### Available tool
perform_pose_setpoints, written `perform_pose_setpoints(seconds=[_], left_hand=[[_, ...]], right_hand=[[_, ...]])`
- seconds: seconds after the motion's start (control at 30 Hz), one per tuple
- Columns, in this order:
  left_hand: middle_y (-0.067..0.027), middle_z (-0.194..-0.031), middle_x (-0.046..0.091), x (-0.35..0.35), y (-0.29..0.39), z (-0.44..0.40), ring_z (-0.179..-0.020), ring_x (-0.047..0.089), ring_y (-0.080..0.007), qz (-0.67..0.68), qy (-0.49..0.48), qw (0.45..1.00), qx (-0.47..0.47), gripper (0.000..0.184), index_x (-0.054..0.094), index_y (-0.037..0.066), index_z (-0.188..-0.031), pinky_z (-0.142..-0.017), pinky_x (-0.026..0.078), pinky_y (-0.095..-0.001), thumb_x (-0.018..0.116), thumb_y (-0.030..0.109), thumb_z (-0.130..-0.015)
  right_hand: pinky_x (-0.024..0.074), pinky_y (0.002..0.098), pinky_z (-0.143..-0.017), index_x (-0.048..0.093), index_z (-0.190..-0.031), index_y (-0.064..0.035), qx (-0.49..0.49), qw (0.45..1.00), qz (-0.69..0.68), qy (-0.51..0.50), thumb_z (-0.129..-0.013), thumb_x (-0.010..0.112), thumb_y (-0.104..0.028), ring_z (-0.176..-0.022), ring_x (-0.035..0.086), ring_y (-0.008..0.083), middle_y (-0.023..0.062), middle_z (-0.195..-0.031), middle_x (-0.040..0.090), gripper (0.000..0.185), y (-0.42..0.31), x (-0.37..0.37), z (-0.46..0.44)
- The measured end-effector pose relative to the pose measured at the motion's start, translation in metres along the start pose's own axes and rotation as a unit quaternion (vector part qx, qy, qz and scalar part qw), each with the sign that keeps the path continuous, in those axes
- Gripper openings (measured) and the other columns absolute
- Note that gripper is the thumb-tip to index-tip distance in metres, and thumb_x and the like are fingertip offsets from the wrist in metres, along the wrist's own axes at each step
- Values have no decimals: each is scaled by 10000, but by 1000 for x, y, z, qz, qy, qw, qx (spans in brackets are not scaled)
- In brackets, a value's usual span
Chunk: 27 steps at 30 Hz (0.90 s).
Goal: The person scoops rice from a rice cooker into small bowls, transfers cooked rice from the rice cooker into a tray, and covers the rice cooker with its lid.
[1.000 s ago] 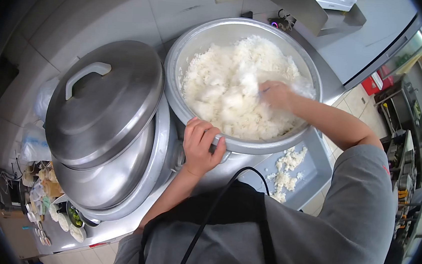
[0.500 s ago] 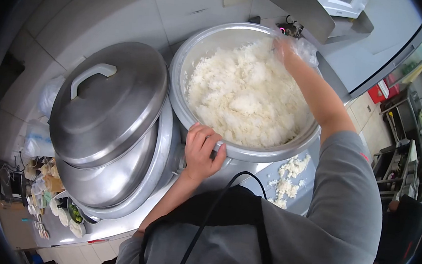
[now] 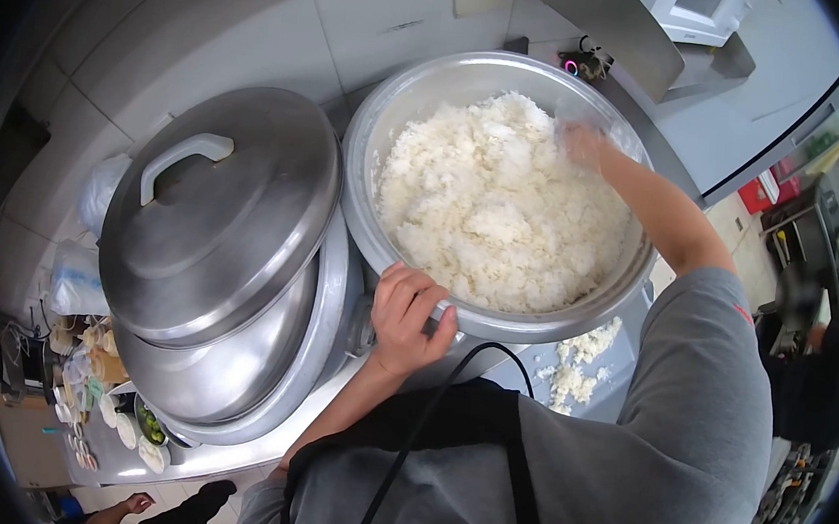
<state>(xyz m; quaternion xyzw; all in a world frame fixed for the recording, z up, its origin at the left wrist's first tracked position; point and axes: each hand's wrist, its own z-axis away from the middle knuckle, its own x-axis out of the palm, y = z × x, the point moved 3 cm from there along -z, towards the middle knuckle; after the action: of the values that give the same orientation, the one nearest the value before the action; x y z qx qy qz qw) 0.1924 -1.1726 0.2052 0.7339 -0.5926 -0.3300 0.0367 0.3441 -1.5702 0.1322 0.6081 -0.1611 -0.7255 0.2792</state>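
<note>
A large metal pot stands in front of me, filled with cooked white rice. The fingers of my left hand are wrapped over its near-left rim. Inside the pot, at the far right side of the rice, is my right hand. A clear plastic glove covers it, and motion smears its fingers, so I cannot tell what they hold. Loose clumps of rice lie on a grey surface below the pot's near-right side.
Left of the pot, a second big pot carries stacked metal lids. A black cable hangs before my apron. Small containers sit at the counter's lower left. Another person's hand shows at lower left; a dark-clothed person is at right.
My right hand has moved from the far-right rim inward and nearer over the rice. My left hand keeps its hold on the rim. Another person has come into view at lower left.
</note>
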Motion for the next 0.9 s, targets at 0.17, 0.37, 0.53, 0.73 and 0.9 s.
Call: perform_pose_setpoints(seconds=[0.17,0.37,0.53,0.73,0.9], left_hand=[[-92,-810,532,0,1,1,-836,491,-277,3,0,1000,4,156,577,40,-767,-839,371,-434,604,134,-645],[-93,-820,524,0,1,1,-839,489,-281,3,5,1000,3,154,578,43,-774,-841,369,-435,601,134,-653],[-96,-825,518,1,1,3,-842,493,-284,2,11,1000,16,163,574,42,-787,-839,379,-435,605,145,-664],[-98,-845,513,1,-1,3,-863,488,-285,-1,-2,1000,16,177,570,39,-800,-851,372,-441,611,144,-664],[-92,-851,517,0,0,3,-886,484,-278,-4,-19,1000,7,180,570,45,-809,-875,358,-439,612,144,-664]], right_hand=[[482,399,-711,565,-903,-15,49,975,-206,59,-714,482,-92,-823,593,275,114,-898,605,220,-22,-47,44],[434,324,-852,577,-963,-72,-24,966,-256,13,-712,502,-133,-1029,520,223,76,-1022,581,269,-39,-17,56],[403,305,-905,579,-988,-134,-91,976,-196,16,-747,511,-216,-1130,448,202,67,-1154,514,263,-93,-101,100],[437,380,-775,586,-888,-115,31,968,-237,74,-758,524,-362,-918,550,293,132,-952,587,286,-57,-157,100],[448,357,-788,521,-1089,-84,177,935,-238,192,-821,504,-317,-941,553,259,129,-959,585,355,24,-109,27]])
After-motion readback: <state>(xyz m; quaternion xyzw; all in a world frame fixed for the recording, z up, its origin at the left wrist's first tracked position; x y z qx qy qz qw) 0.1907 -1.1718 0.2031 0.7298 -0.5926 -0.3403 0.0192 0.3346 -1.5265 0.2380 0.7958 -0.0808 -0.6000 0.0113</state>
